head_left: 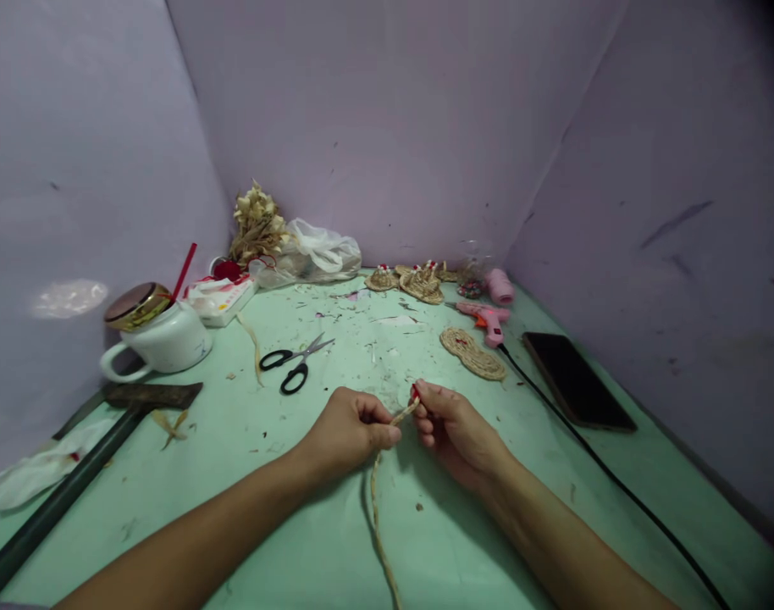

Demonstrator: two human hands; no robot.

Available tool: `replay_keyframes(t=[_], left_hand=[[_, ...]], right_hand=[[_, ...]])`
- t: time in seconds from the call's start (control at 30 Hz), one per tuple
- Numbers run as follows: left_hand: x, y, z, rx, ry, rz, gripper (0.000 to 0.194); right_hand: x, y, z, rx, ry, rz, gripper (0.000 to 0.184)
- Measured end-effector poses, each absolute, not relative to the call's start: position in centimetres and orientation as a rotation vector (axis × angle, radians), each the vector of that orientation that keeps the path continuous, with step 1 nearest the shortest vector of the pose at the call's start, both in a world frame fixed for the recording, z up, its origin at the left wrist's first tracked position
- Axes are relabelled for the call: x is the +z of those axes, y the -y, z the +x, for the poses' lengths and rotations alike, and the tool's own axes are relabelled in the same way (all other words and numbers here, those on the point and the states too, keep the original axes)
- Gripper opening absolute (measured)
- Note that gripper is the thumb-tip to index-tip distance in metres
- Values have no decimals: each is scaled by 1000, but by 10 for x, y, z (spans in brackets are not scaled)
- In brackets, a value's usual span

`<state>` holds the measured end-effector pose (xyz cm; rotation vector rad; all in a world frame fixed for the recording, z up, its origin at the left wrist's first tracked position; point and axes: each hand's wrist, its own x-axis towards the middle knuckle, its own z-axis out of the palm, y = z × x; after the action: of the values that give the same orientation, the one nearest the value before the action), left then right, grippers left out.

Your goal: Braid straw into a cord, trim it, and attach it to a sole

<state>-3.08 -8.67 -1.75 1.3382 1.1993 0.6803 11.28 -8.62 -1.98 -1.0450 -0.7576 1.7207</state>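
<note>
A braided straw cord (378,508) runs from the near edge of the green table up to my hands. My left hand (352,428) is closed in a pinch on the cord just below its tip. My right hand (454,428) is closed on the cord's very end, where a small red bit (415,392) shows between the fingertips. Both hands rest low over the middle of the table (285,508), a few centimetres apart.
Black-handled scissors (295,360) lie ahead left. A woven straw sole (472,353), a pink glue gun (487,319) with black cable (616,483) and a dark phone (577,381) lie right. A white mug with gold lid (152,335), a plastic bag (317,254) and more straw pieces (418,281) sit at the back.
</note>
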Motion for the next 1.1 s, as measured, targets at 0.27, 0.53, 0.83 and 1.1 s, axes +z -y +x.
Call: replay_keyframes(t=[0.27, 0.53, 0.83, 1.1], left_hand=[[-18, 94, -29, 610, -1177, 1318, 11], [-28, 91, -29, 630, -1117, 1506, 13], [-17, 96, -26, 548, -1165, 1250, 13], [-24, 99, -24, 532, -1157, 1324, 4]], right_hand=[[-25, 84, 110, 1495, 849, -1275, 25], [-18, 91, 108, 1891, 523, -1156, 30], [-18, 77, 118, 1671, 561, -1278, 29], [-11, 85, 111, 1673, 578, -1304, 25]])
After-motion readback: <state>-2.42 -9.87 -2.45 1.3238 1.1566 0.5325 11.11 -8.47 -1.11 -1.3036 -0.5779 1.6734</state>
